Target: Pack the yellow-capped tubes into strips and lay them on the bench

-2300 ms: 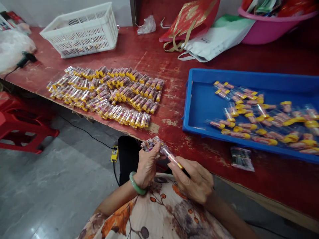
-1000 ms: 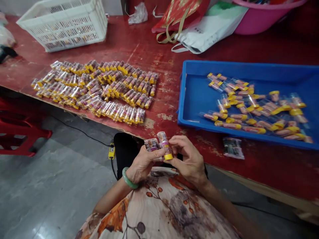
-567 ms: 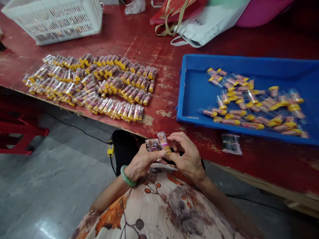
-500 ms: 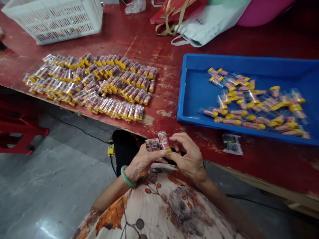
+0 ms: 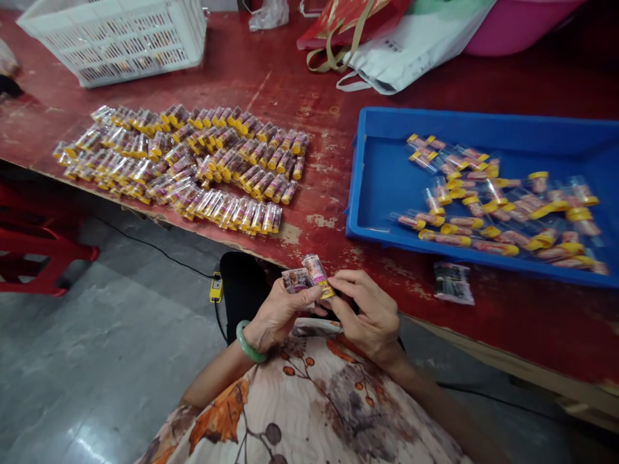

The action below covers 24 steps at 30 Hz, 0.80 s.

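Above my lap, my left hand (image 5: 275, 314) is closed around a small printed packet (image 5: 296, 280) and the lower part of a clear tube (image 5: 315, 270) with a printed wrap and a yellow end. The tube leans to the left, its yellow end toward my body. My right hand (image 5: 371, 316) pinches the tube's right side near that end, with thumb and index finger against it. How many packets lie under the left thumb is hidden. Similar wrapped tubes (image 5: 217, 154) lie in packed rows on the table to the left.
To the right, a blue tray (image 5: 356, 177) holds several yellow-capped tubes (image 5: 445, 238). A dark plastic packet (image 5: 453, 282) lies before it on the red table (image 5: 333, 129). Behind are a white crate (image 5: 120, 48), a white bag (image 5: 406, 61) and a pink basin (image 5: 517, 26). A red stool (image 5: 43, 251) stands left.
The tube has tilted further left, and my right fingers have closed in on its side. The whole view has shifted slightly.
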Motion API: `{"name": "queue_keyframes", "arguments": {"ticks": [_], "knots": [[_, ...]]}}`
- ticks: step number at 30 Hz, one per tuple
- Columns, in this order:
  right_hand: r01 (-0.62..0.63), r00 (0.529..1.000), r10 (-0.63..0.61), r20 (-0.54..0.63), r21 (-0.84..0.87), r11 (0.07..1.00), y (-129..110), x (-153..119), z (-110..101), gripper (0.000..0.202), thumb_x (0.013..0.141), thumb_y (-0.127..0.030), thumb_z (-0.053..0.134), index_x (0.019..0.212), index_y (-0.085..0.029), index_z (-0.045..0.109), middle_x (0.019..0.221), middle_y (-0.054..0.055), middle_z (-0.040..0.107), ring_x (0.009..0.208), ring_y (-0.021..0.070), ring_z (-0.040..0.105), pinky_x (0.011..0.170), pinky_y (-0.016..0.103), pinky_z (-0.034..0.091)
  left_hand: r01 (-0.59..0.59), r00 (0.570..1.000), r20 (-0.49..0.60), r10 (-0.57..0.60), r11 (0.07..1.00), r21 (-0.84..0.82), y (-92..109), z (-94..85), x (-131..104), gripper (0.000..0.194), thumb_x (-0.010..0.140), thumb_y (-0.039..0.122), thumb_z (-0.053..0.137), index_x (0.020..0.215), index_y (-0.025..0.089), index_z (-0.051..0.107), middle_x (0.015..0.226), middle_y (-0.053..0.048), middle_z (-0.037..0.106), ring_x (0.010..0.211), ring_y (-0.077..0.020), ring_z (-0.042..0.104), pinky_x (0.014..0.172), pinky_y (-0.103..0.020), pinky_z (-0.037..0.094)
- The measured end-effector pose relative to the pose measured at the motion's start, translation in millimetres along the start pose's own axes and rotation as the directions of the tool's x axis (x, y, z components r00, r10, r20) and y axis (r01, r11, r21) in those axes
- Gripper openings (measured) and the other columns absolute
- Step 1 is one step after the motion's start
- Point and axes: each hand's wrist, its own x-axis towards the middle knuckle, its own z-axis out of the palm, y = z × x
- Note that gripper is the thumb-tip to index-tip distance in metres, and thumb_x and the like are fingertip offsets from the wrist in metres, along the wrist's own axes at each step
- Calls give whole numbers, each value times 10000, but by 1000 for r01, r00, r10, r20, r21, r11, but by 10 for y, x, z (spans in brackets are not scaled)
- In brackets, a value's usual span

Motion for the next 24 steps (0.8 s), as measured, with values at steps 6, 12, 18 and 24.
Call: {"name": "queue_keyframes", "arguments": {"ticks": [6,12,18,24], "knots": [[47,998,-50,-46,-63,997,-29,-62,56,278,832,-75,569,1061,-209,655,932,88,654,807,175,653,659,303,550,-5,1000,3,5,1000,-28,-32,8,-18,285,639,272,832,841,123,697,762,-37,687,610,-123,631,573,-233,533],[56,996,-58,-63,-40,998,9,-95,88,288,816,-70,574,1047,-213,670,931,81,653,771,168,650,633,287,547,6,1000,15,-5,999,-43,-36,9,-25,290,645,282,829,840,112,698,760,-38,680,592,-109,621,568,-223,530],[62,998,-62,0,-25,998,22,-44,39,274,820,-77,564,1038,-209,665,942,82,658,825,181,660,690,298,559,-10,1000,-20,10,1000,-23,-40,-18,2,361,603,319,850,869,121,706,778,-50,688,605,-122,625,560,-230,527],[-179,949,130,288,151,972,77,346,-150,244,803,-244,635,1040,-189,644,911,71,674,630,136,600,511,233,512,-83,996,-27,89,979,188,59,-95,25,355,641,402,811,810,104,717,653,-55,676,529,-123,594,522,-226,478]]}}
